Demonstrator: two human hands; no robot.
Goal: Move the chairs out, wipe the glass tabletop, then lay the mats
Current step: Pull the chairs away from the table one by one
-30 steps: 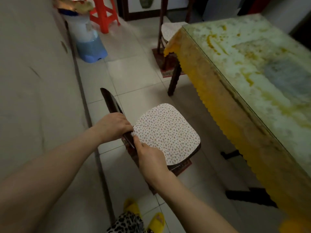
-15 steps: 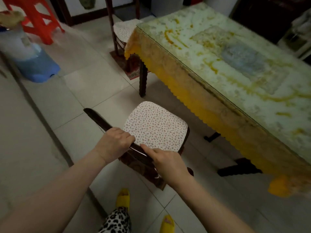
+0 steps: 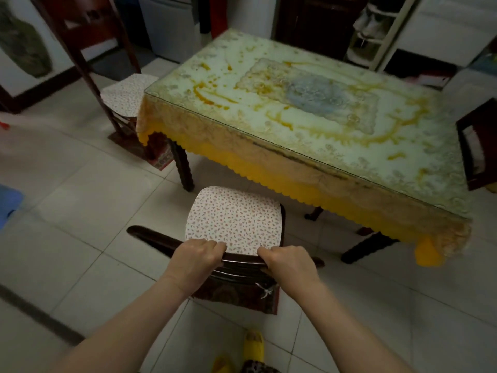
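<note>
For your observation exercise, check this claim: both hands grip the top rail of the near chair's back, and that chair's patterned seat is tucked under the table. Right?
Not quite. The head view shows the near chair clear of the table, its seat on open floor. The left hand and right hand do grip its top rail.

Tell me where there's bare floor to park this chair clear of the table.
Both hands, left hand and right hand, grip the chair. Open tiles lie left of it, between its backrest and the blue object. Crowded: the table ahead, the second chair at its far-left corner.
</note>
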